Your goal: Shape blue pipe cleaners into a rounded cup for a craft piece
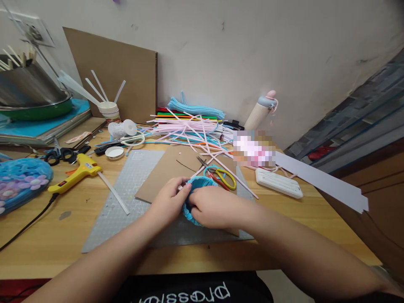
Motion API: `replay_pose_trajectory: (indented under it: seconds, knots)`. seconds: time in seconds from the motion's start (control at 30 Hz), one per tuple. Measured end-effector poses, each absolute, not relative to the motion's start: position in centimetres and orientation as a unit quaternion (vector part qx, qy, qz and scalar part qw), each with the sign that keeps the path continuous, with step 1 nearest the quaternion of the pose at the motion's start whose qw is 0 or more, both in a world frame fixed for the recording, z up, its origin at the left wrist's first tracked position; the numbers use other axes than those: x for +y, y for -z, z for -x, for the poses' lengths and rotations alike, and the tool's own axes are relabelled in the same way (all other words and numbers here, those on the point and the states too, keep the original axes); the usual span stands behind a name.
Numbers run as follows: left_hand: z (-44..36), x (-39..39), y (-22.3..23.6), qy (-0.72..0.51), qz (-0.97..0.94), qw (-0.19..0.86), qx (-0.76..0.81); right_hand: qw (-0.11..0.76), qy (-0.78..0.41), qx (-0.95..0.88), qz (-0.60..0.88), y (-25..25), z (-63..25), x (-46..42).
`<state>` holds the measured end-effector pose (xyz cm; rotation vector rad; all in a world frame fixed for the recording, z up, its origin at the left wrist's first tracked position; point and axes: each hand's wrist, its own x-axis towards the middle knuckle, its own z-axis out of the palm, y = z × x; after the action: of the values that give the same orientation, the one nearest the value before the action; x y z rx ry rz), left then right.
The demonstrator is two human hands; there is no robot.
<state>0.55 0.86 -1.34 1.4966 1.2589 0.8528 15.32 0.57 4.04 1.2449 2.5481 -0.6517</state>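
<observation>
A small round blue basket-like piece [190, 215] with a ruffled rim is held above the cardboard sheet [154, 181]. My left hand [168, 195] is closed on its left side, the thumb over the rim. Inside the opening, my right hand [214, 206] has its fingers curled down; what the fingertips grip, if anything, is hidden. Just beyond the blue piece lie scissors with yellow handles [232, 179] and a pair with red handles [221, 181].
A grey cutting mat [107, 223] lies under the cardboard. To the left are a yellow glue gun [77, 172], black scissors [65, 155] and a blue flowered piece [25, 181]. Pink and blue pipe cleaners [186, 126] pile up behind. At right is a white power strip [279, 183].
</observation>
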Motion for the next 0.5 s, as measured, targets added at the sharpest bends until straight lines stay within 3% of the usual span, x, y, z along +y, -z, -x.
replay_pose_trajectory:
  seconds: [0.1,0.23,0.5]
  knots:
    - [-0.7,1.1,1.5,-0.324,-0.654,0.437,0.525,0.202,0.268,0.842,-0.423,-4.7,-14.7,2.1]
    - [-1.1,1.2,1.8,-0.344,-0.644,0.455,0.509,0.294,0.352,0.791,-0.406,-4.5,-13.6,3.9]
    - [-1.7,1.3,2.6,-0.336,-0.487,0.667,0.453,0.348,0.397,0.737,-0.423,-1.4,-12.6,5.7]
